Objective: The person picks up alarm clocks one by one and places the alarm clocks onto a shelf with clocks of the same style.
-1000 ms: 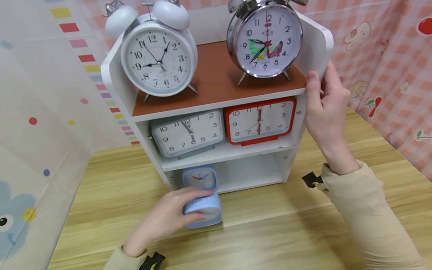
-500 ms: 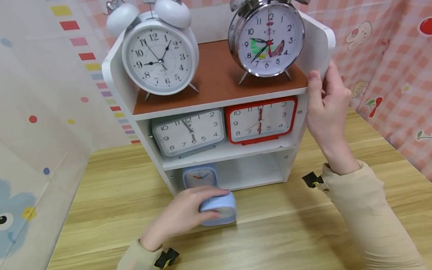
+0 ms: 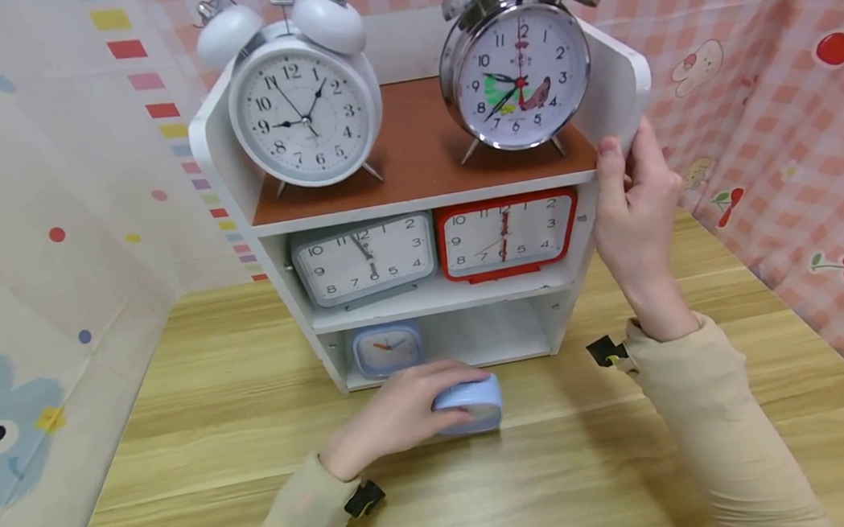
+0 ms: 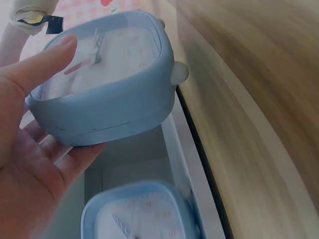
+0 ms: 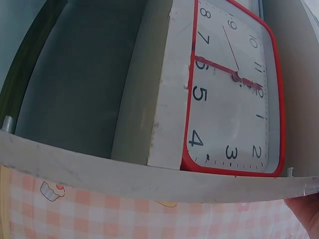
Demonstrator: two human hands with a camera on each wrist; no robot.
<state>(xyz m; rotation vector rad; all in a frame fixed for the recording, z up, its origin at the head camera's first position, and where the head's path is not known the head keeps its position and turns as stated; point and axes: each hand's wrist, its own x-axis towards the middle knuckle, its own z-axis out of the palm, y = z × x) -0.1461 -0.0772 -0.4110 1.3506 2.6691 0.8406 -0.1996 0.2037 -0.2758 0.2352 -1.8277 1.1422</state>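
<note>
My left hand [image 3: 409, 405] grips a small light-blue alarm clock [image 3: 483, 405], thumb on the face side and fingers behind, just in front of the bottom shelf. In the left wrist view that clock [image 4: 109, 114] is tilted, with its dial partly behind the thumb. A similar blue clock [image 3: 387, 349] stands at the left of the bottom shelf. My right hand [image 3: 637, 222] holds the right side panel of the white shelf unit [image 3: 425, 308], its thumb at the front edge. Only a bit of this hand [image 5: 305, 211] enters the right wrist view.
A white twin-bell clock [image 3: 307, 113] and a chrome twin-bell clock [image 3: 520, 80] stand on the brown top shelf [image 3: 415, 151]. The middle shelf holds a grey clock [image 3: 364, 259], leaning slightly, and a red clock [image 3: 507, 234]. Beneath the unit is a wooden table [image 3: 550, 465].
My left hand has carried the blue clock to the right along the front of the bottom shelf, uncovering the other blue clock more. The right hand has stayed on the side panel.
</note>
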